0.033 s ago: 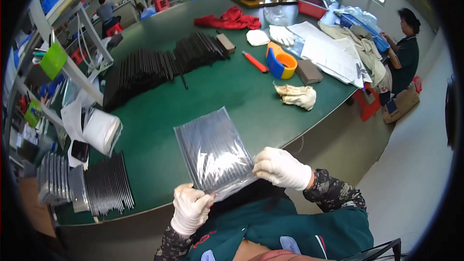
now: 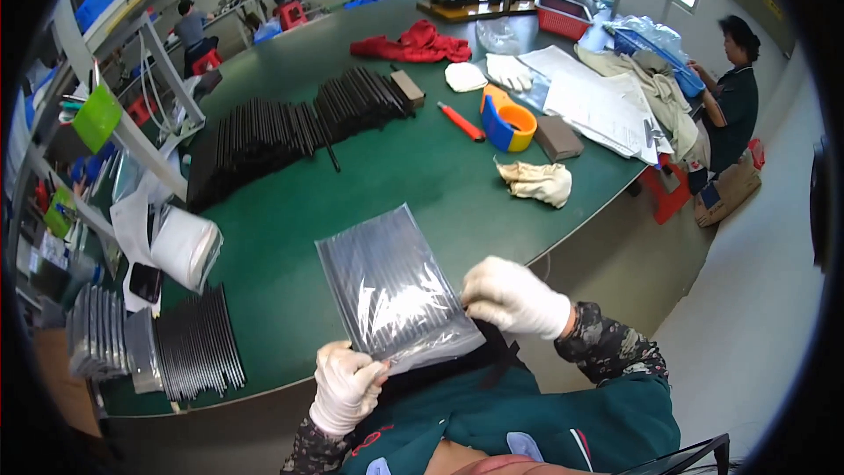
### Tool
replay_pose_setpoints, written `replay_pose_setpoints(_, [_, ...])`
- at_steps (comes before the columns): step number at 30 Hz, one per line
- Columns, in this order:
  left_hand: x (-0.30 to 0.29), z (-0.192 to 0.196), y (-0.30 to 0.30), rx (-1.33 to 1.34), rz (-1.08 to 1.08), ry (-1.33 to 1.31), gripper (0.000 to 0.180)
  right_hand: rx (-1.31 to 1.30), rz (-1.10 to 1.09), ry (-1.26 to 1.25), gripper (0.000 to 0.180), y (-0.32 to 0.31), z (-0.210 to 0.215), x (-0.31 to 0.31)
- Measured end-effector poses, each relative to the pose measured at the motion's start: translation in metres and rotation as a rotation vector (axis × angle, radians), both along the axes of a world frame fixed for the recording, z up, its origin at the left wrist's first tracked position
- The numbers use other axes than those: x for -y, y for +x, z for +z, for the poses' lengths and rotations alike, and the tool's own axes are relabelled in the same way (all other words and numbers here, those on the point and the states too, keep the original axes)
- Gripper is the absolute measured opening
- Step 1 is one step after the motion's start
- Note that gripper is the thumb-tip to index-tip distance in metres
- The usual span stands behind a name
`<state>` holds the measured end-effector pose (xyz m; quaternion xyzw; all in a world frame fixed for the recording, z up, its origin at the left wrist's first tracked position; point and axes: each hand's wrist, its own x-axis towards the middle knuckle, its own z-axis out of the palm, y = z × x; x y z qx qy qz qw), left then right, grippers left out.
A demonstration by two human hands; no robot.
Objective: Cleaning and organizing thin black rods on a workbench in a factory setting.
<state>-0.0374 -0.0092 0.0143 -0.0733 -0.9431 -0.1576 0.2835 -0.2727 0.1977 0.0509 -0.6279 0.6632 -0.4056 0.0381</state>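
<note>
a clear plastic bag [image 2: 391, 286] of dark strips hangs over the table [image 2: 422, 185] edge nearest the person. more bagged stacks [image 2: 154, 347] stand left of it.

Around the clear plastic bag [image 2: 396, 286], the green table [image 2: 422, 185] lies bare toward the far side and the right, a wide lane for a hand. Left of the bag, a white roll [image 2: 186, 246] and fanned black strips [image 2: 198, 343] crowd the near corner. Beyond it, a long row of black strips [image 2: 281, 127] bars the way. Far right of the bag sit crumpled cloth gloves [image 2: 536, 182] and a tape dispenser [image 2: 507, 120].
</note>
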Motion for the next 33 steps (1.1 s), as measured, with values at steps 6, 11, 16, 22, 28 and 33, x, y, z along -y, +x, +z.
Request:
replay_pose_setpoints(6, [0.002, 0.015, 0.001, 0.031, -0.012, 0.205, 0.028, -0.51, -0.818, 0.151, 0.046, -0.101, 0.056, 0.045])
replay_pose_setpoints(11, [0.0, 0.021, -0.009, -0.047, 0.211, 0.051, 0.017, -0.377, -1.175, 0.447, 0.038, -0.199, 0.034, 0.073])
replay_pose_setpoints(16, [0.003, 0.03, -0.007, -0.079, 0.274, -0.058, 0.013, -0.203, -1.167, 0.072, 0.033, -0.222, 0.024, 0.067])
replay_pose_setpoints(22, [0.017, 0.057, -0.019, -0.222, 0.293, -0.007, 0.026, 0.049, -0.513, -0.345, 0.04, -0.12, 0.08, 0.032])
replay_pose_setpoints(28, [0.011, 0.066, -0.078, 0.068, -0.152, 0.818, 0.095, 1.107, 0.153, -0.532, 0.038, -0.024, 0.058, 0.019])
replay_pose_setpoints(33, [-0.013, 0.078, -0.089, 0.028, -0.179, 0.863, 0.048, 1.319, 0.198, -0.337, 0.055, 0.012, 0.041, 0.031])
